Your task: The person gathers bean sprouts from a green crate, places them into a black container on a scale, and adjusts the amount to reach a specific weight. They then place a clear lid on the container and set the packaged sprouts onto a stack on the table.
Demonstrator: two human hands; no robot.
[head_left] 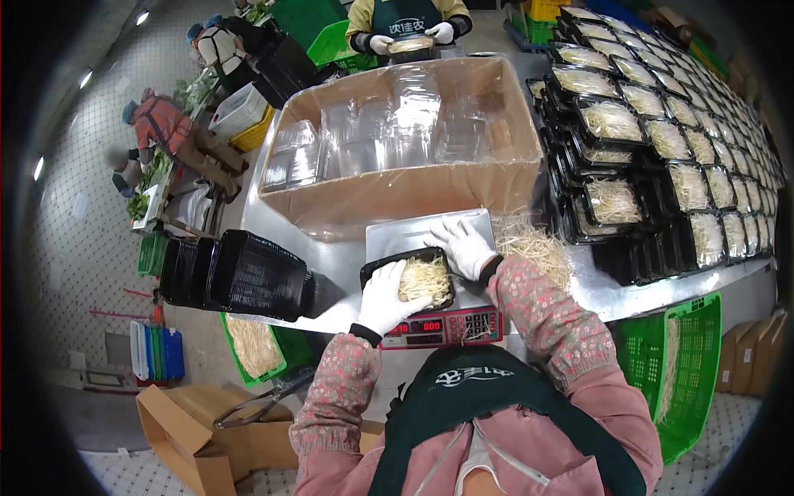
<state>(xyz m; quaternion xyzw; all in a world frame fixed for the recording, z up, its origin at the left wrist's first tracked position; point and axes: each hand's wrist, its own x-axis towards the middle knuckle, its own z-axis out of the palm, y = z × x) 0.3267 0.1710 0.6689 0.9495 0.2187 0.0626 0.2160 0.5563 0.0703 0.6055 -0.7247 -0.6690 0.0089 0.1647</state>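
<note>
Between the hands, a black tray [379, 264] holds pale stringy sprouts [426, 279]. Left hand [385, 298] grips it; right hand [463, 246] lies open.

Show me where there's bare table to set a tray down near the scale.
Bare steel table lies between the stack of empty black trays and the scale. A narrow strip runs along the near edge below the filled trays. Crowded: cardboard box behind, loose sprouts right of the scale.

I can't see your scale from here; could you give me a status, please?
Left hand on sprouts in black tray. Right hand at tray's far edge. Tray on scale. Loose sprouts piled beside scale.
</note>
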